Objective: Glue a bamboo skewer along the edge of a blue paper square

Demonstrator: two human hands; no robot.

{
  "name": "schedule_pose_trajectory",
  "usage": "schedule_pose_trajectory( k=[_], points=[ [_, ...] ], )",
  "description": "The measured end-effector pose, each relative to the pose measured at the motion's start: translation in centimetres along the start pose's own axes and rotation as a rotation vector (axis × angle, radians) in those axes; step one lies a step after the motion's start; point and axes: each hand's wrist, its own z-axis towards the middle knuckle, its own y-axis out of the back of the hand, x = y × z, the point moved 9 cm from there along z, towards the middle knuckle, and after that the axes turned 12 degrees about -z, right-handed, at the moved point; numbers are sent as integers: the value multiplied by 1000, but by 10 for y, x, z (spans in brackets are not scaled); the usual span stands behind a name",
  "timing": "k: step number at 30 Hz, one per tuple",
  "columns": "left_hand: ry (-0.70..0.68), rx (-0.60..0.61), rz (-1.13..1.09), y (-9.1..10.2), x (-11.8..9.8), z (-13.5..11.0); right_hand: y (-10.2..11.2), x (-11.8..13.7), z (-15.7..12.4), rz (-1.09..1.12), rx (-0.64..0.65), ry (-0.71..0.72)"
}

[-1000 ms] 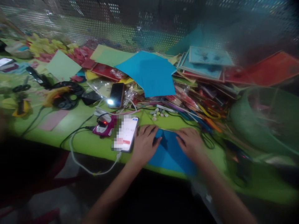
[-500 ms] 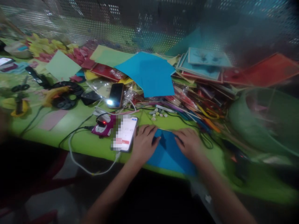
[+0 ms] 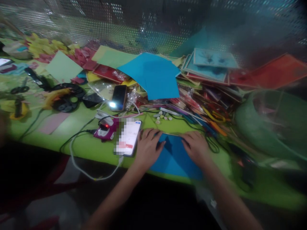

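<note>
In front of me a sheet of blue paper [image 3: 176,161] lies on the green table, with a thin pale strip along its far edge. My left hand [image 3: 149,147] is curled over the sheet's far left corner, fingertips at the edge and thumb on the paper. At the far right corner my right hand [image 3: 197,147] grips the same edge with bent fingers. A dark shadow falls on the paper between the hands. Close beside my left hand lies a lit phone [image 3: 130,137] with a white cable plugged in.
A purple power strip [image 3: 104,132] and a dark phone [image 3: 119,97] lie to the left. Small pale pebble-like pieces [image 3: 163,115] sit beyond the sheet. Behind are blue paper sheets [image 3: 160,75] and stacked cards [image 3: 213,60]. A green translucent tub [image 3: 271,124] stands at right.
My right hand has slid slightly to the right along the far edge of the blue paper. My left hand has stayed nearly in place.
</note>
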Motion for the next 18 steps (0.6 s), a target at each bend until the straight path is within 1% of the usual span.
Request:
schedule_pose_trajectory(
  k=[3,7,12,18],
  points=[
    [0,-2,-10,1,-1,0,2,-3,0,-19,-31,-7],
    [5,-19,-13,3,-1,1,3,-4,0,1,-39,-7],
    [10,-38,-11,5,-2,1,4,0,1,43,-28,24],
    [15,-39,3,5,-2,1,3,-2,-1,30,-12,8]
  ],
)
